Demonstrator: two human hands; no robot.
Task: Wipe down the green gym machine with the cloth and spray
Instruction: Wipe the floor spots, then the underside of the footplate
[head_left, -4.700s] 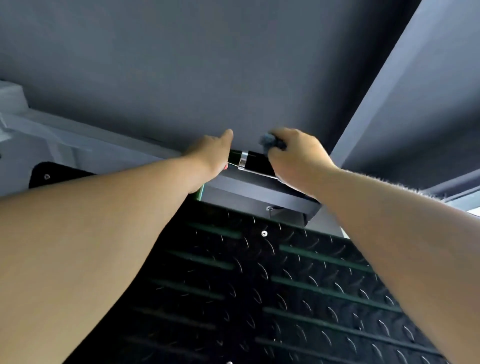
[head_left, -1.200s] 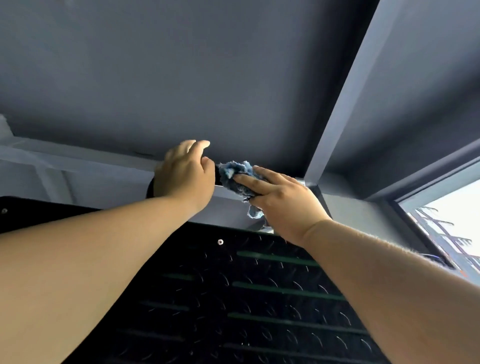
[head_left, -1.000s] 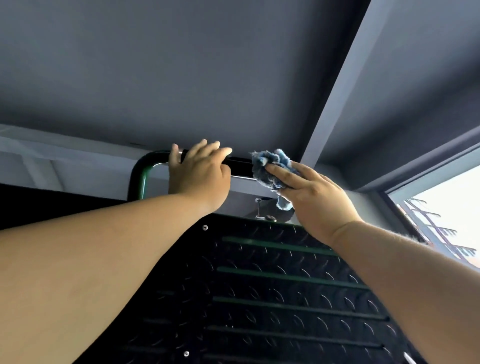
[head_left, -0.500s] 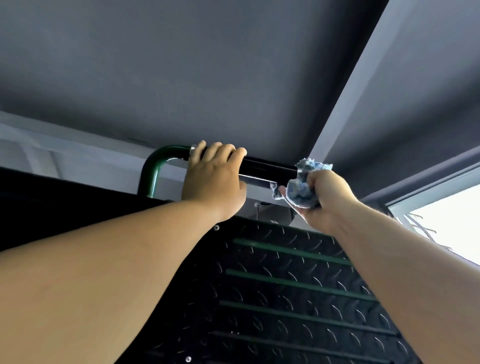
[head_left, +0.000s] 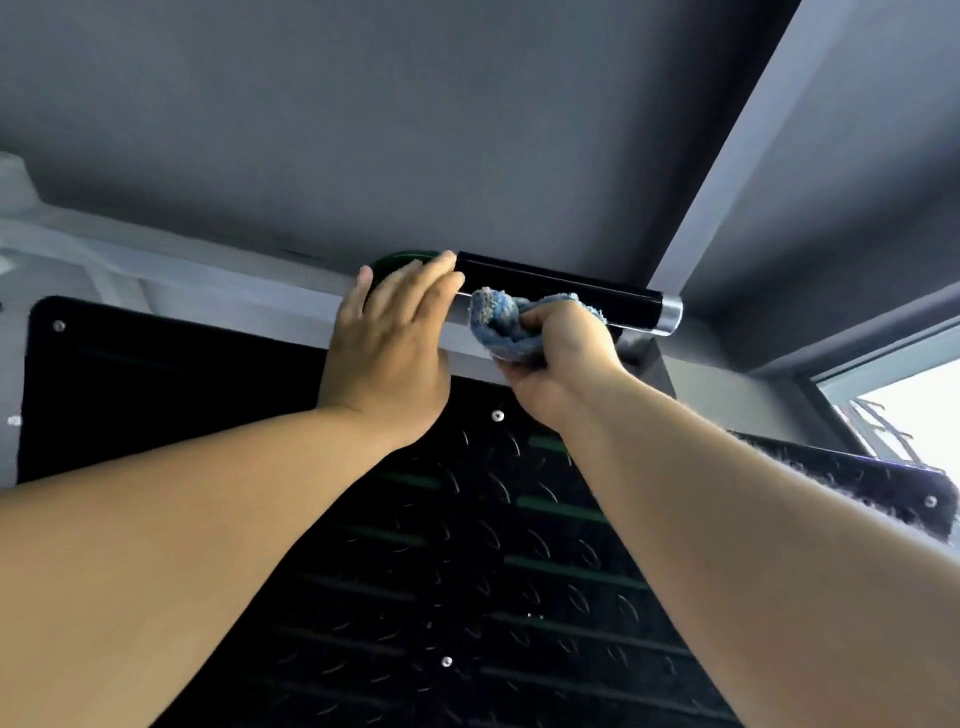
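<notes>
- Two bare forearms reach up from the bottom edge, each ending in a hand at the same handle bar (head_left: 561, 286) near the top of the machine.
- Left hand (head_left: 387, 358): fingers straight and close together, thumb set apart to the left. The fingers are laid flat over the bar's left part, gripping nothing. The frame is blurred here, so whether the palm also presses the pale crossbar behind cannot be told.
- Right hand (head_left: 558, 353): fingers and thumb curled round the cloth, holding it bunched against the underside of the bar, just right of the left hand.
- Cloth (head_left: 501, 325): blue, frayed and crumpled into a wad. Most of it bulges out on the left of the right fist, touching the bar.
- Handle bar, detail: a glossy black sleeve runs rightward and slightly down, ending in a chrome cap (head_left: 670, 314). A bend of green tube (head_left: 400, 258) shows just above the left fingertips.
- Tread-plate panel (head_left: 467, 571): black, embossed with curved marks and crossed by green stripes, fixed with silver screws (head_left: 497, 415). It lies below both hands and behind the forearms.
- Second panel (head_left: 883, 483): black, lower right, partly behind the right forearm.
- Ceiling (head_left: 363, 130): dark grey, crossed by a paler beam (head_left: 737, 130) slanting to the upper right.
- Window (head_left: 914, 410): bright, at the right edge.
</notes>
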